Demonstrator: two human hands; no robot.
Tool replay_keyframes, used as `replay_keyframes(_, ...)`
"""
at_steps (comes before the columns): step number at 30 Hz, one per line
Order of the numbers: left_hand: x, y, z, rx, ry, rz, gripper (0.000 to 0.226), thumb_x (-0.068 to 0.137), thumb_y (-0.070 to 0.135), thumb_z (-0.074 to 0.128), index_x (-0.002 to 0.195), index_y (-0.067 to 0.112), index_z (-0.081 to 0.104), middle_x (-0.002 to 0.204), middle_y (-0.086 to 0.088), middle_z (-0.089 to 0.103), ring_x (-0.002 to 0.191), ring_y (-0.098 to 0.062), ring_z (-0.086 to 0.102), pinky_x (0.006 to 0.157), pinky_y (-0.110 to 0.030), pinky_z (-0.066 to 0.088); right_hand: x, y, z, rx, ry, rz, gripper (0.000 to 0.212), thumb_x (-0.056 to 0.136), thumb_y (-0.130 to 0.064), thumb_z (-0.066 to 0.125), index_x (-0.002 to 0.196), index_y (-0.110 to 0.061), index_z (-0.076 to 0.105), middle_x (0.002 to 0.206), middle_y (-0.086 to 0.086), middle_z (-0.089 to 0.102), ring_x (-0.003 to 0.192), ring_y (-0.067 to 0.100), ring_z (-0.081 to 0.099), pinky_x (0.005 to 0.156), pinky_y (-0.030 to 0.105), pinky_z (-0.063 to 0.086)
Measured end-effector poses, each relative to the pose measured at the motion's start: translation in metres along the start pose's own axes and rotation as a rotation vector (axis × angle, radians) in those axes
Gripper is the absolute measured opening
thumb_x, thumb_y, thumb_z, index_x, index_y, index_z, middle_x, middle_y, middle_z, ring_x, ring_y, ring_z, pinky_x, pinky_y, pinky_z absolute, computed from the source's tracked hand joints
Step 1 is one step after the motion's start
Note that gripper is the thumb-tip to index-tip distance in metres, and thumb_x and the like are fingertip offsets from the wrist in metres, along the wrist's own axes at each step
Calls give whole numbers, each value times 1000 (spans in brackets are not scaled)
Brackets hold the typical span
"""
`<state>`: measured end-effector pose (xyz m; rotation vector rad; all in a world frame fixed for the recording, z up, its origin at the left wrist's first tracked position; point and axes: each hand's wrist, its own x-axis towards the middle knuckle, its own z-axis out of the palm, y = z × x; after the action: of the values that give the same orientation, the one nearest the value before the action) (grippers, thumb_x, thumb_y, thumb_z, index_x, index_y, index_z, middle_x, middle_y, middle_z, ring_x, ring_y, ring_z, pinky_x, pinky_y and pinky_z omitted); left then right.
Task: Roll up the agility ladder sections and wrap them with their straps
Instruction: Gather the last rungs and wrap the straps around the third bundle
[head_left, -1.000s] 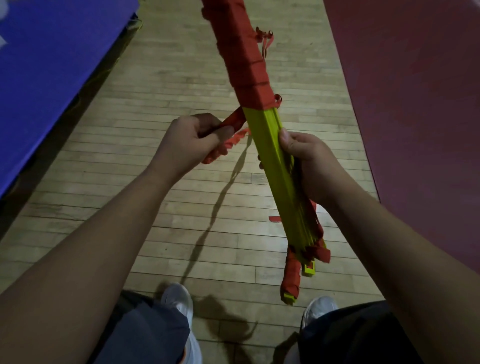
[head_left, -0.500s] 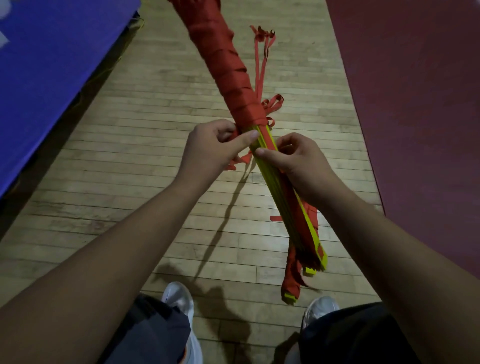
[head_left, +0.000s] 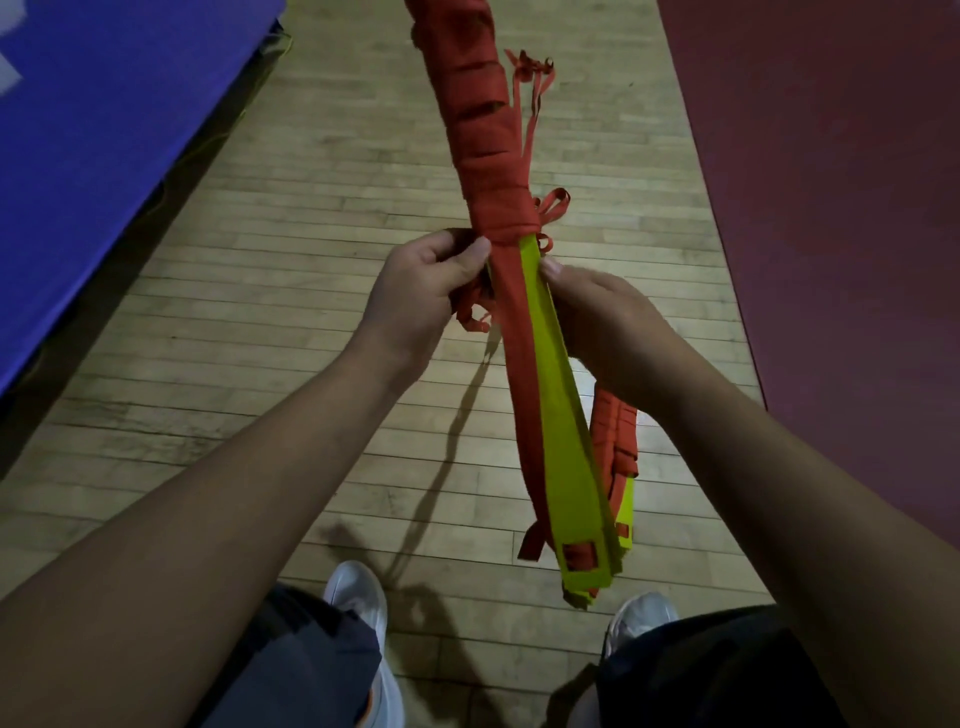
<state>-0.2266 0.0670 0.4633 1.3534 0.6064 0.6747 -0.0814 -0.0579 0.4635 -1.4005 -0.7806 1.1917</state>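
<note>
Woven cloth strap (head_left: 480, 156), matt wood floor (head_left: 311, 312)

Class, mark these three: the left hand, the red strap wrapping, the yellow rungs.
left hand (head_left: 421, 293): head view, back of the hand.
red strap wrapping (head_left: 483, 156): head view, middle of the wound coils.
yellow rungs (head_left: 563, 415): head view, flat top face.

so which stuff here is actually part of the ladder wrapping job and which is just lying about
Job: ladder bundle, held by the right hand; red strap, pinched by the left hand.
Lying about: blue mat; maroon mat.
</note>
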Motion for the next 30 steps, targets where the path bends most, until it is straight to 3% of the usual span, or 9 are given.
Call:
replay_keyframes(5, 1, 1, -4, -19, -77, 33, 22, 101, 13, 50, 111, 3, 65, 101, -12, 75, 99, -31, 71, 90, -43, 53, -4, -1, -2, 241, -313, 130, 42, 96, -32, 47, 123, -3, 60, 111, 19, 65, 101, 34, 65, 89, 42, 56)
replay_keyframes(9, 2, 6, -4, 53, -123, 99, 20, 97, 17, 52, 109, 6, 64, 101, -15, 69, 98, -33, 65, 92, -47, 48, -4, 0, 0, 186, -180, 47, 40, 92, -31, 53, 113, 2, 63, 104, 23, 59, 90, 34, 60, 75, 40, 55)
replay_keyframes(12, 4, 14, -10, 287, -133, 201, 13, 100, 14, 53, 101, 16, 65, 87, 3, 71, 81, -12, 68, 74, -27, 55, -6, 0, -2, 148, -104, -9, 39, 90, -31, 55, 110, 1, 66, 97, 23, 62, 85, 35, 62, 72, 41, 55)
replay_keyframes(14, 5, 17, -16, 384, -132, 219, 14, 101, 9, 55, 99, 17, 66, 81, 8, 73, 74, -7, 69, 66, -22, 53, -6, 1, -5, 129, -81, -33, 37, 90, -31, 57, 108, 0, 67, 91, 21, 65, 80, 33, 63, 70, 40, 56)
replay_keyframes(18, 6, 16, -27, 506, -115, 137, 8, 98, 16, 64, 99, 14, 72, 80, -1, 77, 72, -18, 71, 64, -26, 52, -5, 0, -8, 81, -18, -89, 34, 94, -30, 55, 108, -2, 68, 86, 12, 69, 76, 27, 66, 67, 36, 56)
replay_keyframes(21, 6, 17, -30, 538, -116, 77, 9, 98, 20, 66, 97, 15, 73, 75, -3, 76, 64, -15, 67, 58, -23, 50, -5, -2, -10, 52, 47, -112, 26, 102, -25, 53, 103, -6, 70, 81, 9, 68, 71, 23, 66, 64, 33, 55)
replay_keyframes(25, 0, 20, -22, 503, -127, 81, 10, 96, 22, 69, 99, 14, 74, 77, -3, 77, 62, -14, 67, 59, -35, 55, -1, 1, -8, 5, 142, -108, 27, 99, -26, 61, 110, -2, 69, 93, 17, 68, 82, 28, 67, 73, 40, 57)
replay_keyframes(28, -5, 20, -9, 487, -73, 92, 14, 93, 25, 72, 96, 12, 75, 80, 0, 78, 62, -14, 68, 59, -35, 57, 3, 8, -3, -86, 198, -96, 35, 89, -29, 72, 109, -1, 66, 106, 25, 70, 92, 38, 71, 83, 54, 57)
replay_keyframes(30, -7, 19, -1, 491, 21, 100, 19, 91, 28, 74, 92, 10, 76, 72, 3, 77, 59, -14, 70, 54, -31, 56, 2, 8, 0, -193, 219, -83, 33, 88, -26, 77, 106, -2, 65, 108, 24, 69, 94, 37, 72, 79, 50, 60)
